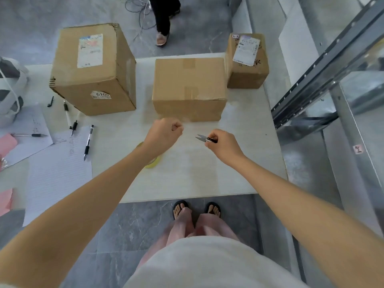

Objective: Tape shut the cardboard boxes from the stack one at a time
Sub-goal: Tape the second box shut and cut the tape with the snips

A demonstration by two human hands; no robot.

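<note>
A mid-sized cardboard box (189, 84) stands on the white table (207, 175) with tape along its top seam. Just in front of it, my left hand (164, 133) is curled, thumb and fingertips pinched on what looks like a faint strip of clear tape near the box's front face. The yellowish tape roll (153, 163) lies on the table, partly hidden under my left forearm. My right hand (221, 142) pinches small thread snips (204, 138), blades pointing left towards my left hand. A tall box (93, 69) stands to the left and a small labelled box (247, 61) to the right.
Several pens (88, 142) and sheets of paper (60, 173) lie on the table's left part. A metal rack (324, 75) rises at the right. Another person's legs (164, 19) and loose cables are on the floor beyond the table. My sandalled feet are at the near edge.
</note>
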